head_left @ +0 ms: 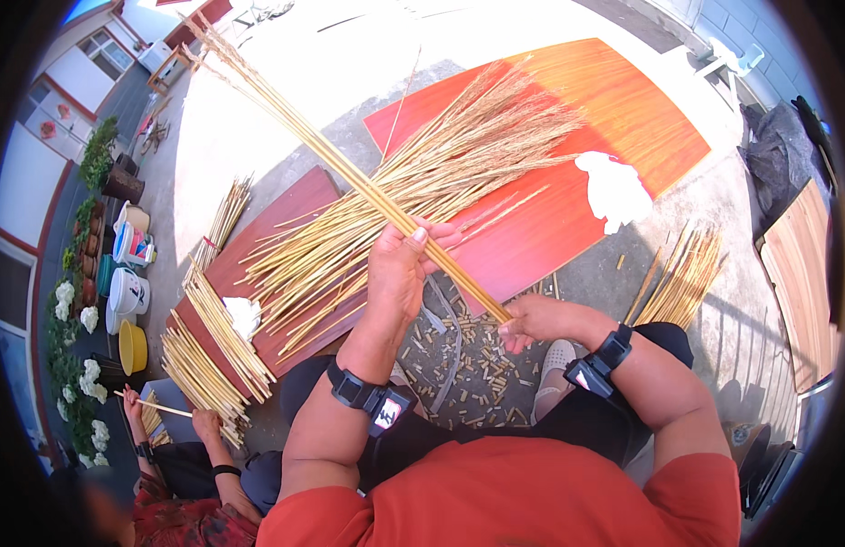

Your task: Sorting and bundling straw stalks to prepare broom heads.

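Observation:
A few long dried reed stalks (350,172) slant from the upper left down to my lap, their feathery tops far off and their cut ends near. My left hand (400,269) grips them along the lower part, thumb on top. At the cut ends, my right hand (543,321) is closed round the tips. Beyond my hands, a large heap of plumed reed stalks (395,210) lies across an orange-red board (637,118) and a dark red board (299,193).
Short cut stalk pieces (477,365) litter the ground between my feet. Trimmed stalk bundles (199,374) lie left, another bundle (687,278) right. A white cloth (614,191) rests on the orange board. At lower left, a co-worker's hands (206,424) hold one stalk.

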Motion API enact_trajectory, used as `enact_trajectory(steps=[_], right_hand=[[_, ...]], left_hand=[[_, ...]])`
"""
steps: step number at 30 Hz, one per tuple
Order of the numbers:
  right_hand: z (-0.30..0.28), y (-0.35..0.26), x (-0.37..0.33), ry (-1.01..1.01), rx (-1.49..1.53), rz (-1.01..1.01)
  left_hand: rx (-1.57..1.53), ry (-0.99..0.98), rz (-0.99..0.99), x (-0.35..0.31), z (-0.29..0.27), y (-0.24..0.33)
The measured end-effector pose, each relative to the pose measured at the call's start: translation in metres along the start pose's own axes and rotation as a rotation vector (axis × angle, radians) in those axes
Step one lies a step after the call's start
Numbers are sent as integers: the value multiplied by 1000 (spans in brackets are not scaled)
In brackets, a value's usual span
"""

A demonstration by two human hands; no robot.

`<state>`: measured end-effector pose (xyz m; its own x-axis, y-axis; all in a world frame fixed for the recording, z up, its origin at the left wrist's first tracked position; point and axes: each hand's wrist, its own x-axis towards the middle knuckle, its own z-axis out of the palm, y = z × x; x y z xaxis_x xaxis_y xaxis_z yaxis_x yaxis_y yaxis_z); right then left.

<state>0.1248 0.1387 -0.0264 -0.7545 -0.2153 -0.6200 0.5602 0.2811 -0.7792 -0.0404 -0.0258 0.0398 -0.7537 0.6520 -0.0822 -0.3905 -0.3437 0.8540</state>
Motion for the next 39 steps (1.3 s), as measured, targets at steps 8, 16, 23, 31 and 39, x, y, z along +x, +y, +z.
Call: enact_trajectory(steps=[8,16,23,31,39], right_hand=[[2,15,10,11,-62,-342],[-9,11,15,154,286,-307],[-36,22,-1,142,141,-178],[-3,-74,-47,1252,-887,-832],[30,-89,-20,1035,-837,-1245]], left_hand=[[-2,57,24,-4,7,-7],[-28,193,113,-2,-9,16],[37,316,153,-4,-43,51],[-239,423,204,12,-90,57],[-258,410,233,23,-81,42]])
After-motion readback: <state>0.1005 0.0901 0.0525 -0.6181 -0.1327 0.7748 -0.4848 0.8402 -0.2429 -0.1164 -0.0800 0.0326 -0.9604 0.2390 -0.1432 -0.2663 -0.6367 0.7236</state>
